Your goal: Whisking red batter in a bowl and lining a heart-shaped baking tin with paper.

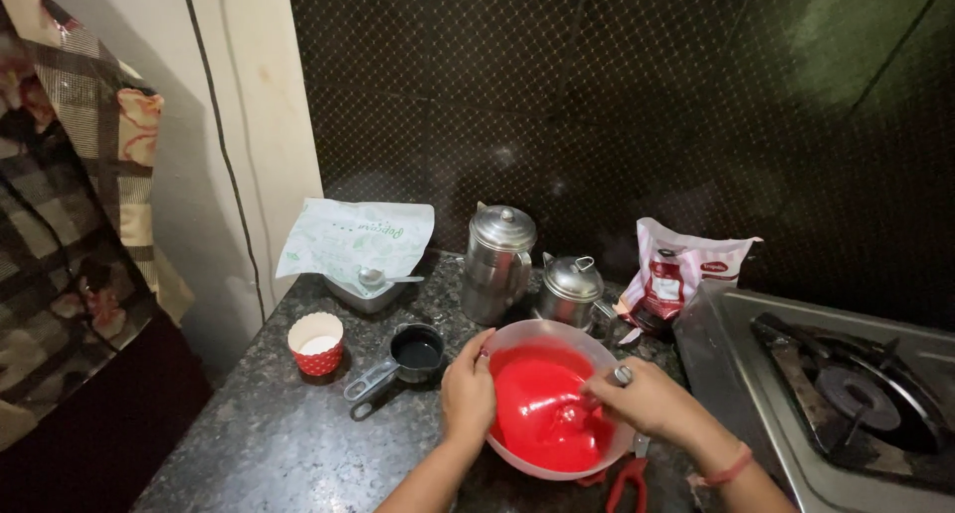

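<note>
A clear plastic bowl [519, 336] full of bright red batter [542, 409] sits on the dark stone counter [259, 443]. My left hand [468, 392] grips the bowl's left rim. My right hand [645, 399] reaches over the right rim and holds a metal spoon handle [619, 377] whose other end dips into the batter. A red band circles my right wrist.
Left of the bowl lie a grey measuring cup [416, 352] with dark liquid and a red paper cup [316, 342]. Behind stand two steel lidded pots [497, 262], a white packet [358, 239] over a small steel tray, and a pink-white pouch [679, 270]. A gas stove [846, 394] fills the right. Red-handled scissors [627, 478] lie by the bowl.
</note>
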